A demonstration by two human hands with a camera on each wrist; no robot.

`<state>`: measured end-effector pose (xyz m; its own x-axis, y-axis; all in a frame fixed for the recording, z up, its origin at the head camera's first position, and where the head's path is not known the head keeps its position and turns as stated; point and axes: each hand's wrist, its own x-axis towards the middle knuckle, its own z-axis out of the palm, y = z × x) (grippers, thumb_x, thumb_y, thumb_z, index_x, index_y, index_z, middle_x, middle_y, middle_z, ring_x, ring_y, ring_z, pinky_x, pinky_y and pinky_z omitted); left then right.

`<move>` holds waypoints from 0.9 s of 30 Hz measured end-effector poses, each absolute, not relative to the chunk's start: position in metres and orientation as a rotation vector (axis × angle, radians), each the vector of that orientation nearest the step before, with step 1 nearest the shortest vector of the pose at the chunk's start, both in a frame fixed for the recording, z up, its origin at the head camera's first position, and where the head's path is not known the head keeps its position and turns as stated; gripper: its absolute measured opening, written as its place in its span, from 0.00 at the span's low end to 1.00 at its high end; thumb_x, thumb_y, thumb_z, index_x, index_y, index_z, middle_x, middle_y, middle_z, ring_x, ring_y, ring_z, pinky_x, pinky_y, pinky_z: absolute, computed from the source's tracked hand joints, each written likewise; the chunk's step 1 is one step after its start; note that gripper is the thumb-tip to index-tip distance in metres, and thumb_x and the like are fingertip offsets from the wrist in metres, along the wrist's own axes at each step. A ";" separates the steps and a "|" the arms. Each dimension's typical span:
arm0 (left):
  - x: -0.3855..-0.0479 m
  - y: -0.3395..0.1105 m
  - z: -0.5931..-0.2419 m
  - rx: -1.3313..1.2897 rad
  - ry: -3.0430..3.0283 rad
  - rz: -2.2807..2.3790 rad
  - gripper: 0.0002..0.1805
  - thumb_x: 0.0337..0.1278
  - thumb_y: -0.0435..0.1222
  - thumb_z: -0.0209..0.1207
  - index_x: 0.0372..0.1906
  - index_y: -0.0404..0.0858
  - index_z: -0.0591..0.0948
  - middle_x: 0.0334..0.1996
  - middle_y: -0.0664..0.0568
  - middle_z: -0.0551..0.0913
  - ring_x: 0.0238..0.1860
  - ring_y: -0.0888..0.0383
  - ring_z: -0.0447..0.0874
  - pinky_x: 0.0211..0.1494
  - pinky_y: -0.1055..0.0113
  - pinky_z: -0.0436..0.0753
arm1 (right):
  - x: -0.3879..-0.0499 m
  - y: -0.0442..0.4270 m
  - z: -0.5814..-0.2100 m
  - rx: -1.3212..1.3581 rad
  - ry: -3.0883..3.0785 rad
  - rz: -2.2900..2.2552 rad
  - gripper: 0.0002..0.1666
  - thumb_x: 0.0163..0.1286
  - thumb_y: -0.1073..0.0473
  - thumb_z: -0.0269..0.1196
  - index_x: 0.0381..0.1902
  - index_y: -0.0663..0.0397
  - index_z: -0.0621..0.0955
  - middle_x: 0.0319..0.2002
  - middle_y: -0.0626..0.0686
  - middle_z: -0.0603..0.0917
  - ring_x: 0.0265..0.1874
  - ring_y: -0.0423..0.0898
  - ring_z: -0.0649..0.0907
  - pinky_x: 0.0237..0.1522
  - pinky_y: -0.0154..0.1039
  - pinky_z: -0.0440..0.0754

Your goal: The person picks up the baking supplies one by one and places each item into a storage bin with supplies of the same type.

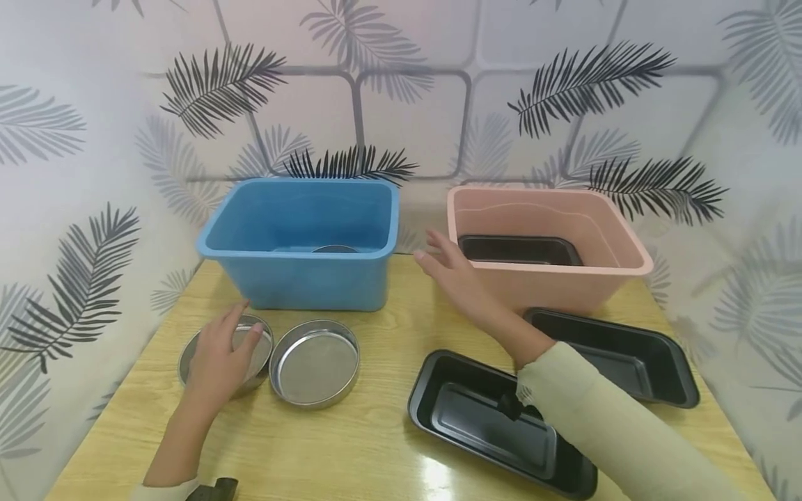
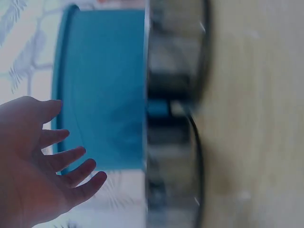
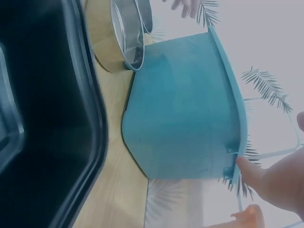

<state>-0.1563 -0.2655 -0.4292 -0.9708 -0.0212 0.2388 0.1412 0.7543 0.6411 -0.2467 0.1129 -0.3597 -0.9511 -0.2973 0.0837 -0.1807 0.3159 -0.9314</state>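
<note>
My left hand [image 1: 216, 365] hovers over the left round cake pan [image 1: 262, 346], its fingers spread and holding nothing in the left wrist view. Right beside that pan sits a second round cake pan [image 1: 316, 369], shiny and shallow. My right hand [image 1: 460, 284] is in the air by the left front corner of the pink tub [image 1: 532, 282], with extended fingers and nothing in its grasp. Inside that tub lies a black loaf pan [image 1: 520, 250]. Two more black loaf pans rest on the table: a front one [image 1: 479, 417], partly covered by my right sleeve, and a rear one [image 1: 617, 358].
A blue tub [image 1: 307, 282] stands at the back left, and part of a round metal pan [image 1: 335, 248] shows inside it. Behind both tubs rises a wall with a leaf pattern [image 1: 413, 125]. The wooden table [image 1: 376, 445] narrows toward the back.
</note>
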 end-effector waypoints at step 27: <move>-0.137 -0.377 -0.483 0.187 -2.865 -1.396 0.36 0.81 0.50 0.40 0.80 0.33 0.51 0.75 0.24 0.52 0.71 0.21 0.55 0.67 0.28 0.65 | -0.332 0.039 -0.381 -0.121 2.070 -2.114 0.36 0.80 0.58 0.51 0.82 0.42 0.54 0.81 0.57 0.54 0.78 0.51 0.61 0.75 0.48 0.66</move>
